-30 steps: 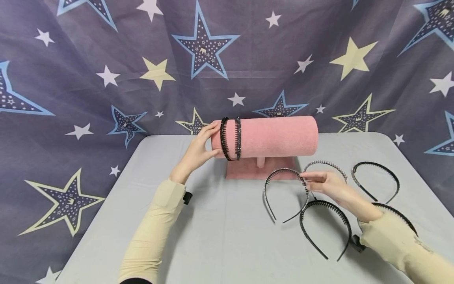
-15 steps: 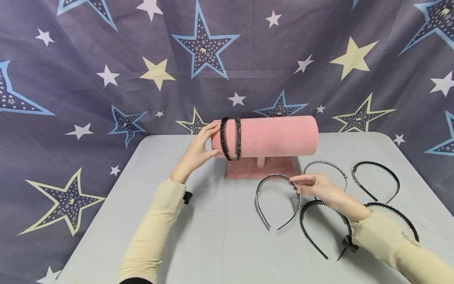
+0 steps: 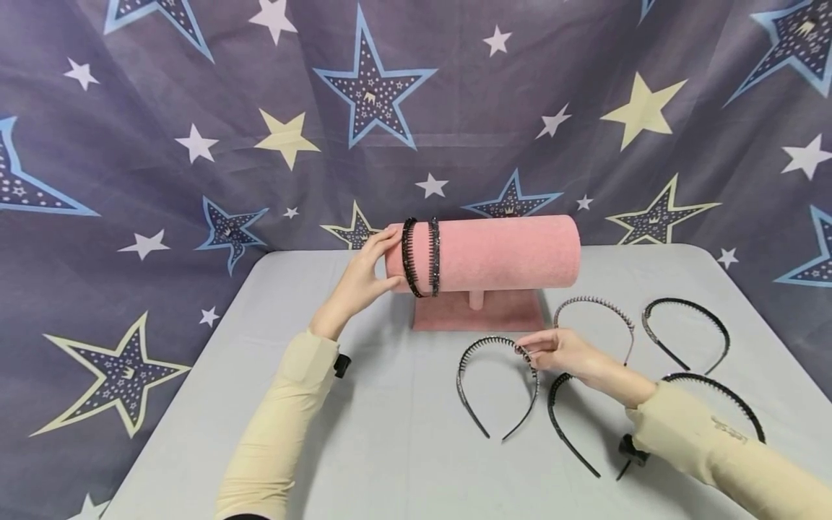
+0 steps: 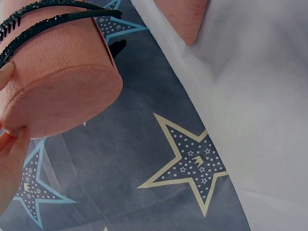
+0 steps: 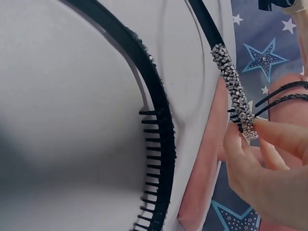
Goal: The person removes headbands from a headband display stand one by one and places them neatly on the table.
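My left hand (image 3: 356, 283) grips the left end of a pink plush headband stand (image 3: 507, 253), thumb at the front and fingers at the top. Two black toothed headbands sit round its roller near that hand: a plain-looking one (image 3: 409, 256) at the left and a glittery one (image 3: 435, 256) beside it. My right hand (image 3: 568, 357) pinches a headband (image 3: 460, 375) by its upper right side, prongs towards me. In the right wrist view this headband's silver rhinestone covering (image 5: 231, 82) shows between thumb and fingers.
Several headbands lie on the pale table (image 3: 403, 469) at the right: a pinkish one (image 3: 594, 300), a black one (image 3: 698, 307) at far right, another black one (image 3: 572, 440) under my right forearm and one (image 3: 728, 393) behind the sleeve. A star-patterned curtain (image 3: 455, 87) hangs behind.
My right hand has moved left and towards me, carrying the rhinestone headband away from the others. My left hand has stayed on the stand's end.
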{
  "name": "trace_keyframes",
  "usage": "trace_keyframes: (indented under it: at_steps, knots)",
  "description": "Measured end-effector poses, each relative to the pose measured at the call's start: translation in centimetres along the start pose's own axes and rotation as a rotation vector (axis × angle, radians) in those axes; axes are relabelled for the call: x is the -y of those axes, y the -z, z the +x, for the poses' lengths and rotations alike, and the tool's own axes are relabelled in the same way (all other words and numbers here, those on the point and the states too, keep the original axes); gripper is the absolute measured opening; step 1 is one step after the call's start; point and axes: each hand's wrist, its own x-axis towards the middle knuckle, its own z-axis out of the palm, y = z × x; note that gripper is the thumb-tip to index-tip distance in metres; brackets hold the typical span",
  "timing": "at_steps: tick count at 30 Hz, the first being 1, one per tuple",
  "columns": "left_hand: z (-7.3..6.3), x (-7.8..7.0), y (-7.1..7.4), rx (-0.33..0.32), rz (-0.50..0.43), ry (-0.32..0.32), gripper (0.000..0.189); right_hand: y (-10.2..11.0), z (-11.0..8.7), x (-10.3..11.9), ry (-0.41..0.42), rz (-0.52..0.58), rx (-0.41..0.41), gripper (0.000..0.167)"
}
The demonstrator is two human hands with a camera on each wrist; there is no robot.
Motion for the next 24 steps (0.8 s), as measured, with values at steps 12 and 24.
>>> trace_keyframes:
  at_steps: [12,24]
  knots:
    - [0.0,-0.1,0.1,-0.002,-0.009,-0.004,0.064,-0.9,0.8,-0.3,0.013,0.009,0.018,0.044]
    - [0.0,-0.1,0.0,-0.009,0.001,-0.017,0.064,-1.5,1.3,-0.7,0.008,-0.011,0.014,0.043]
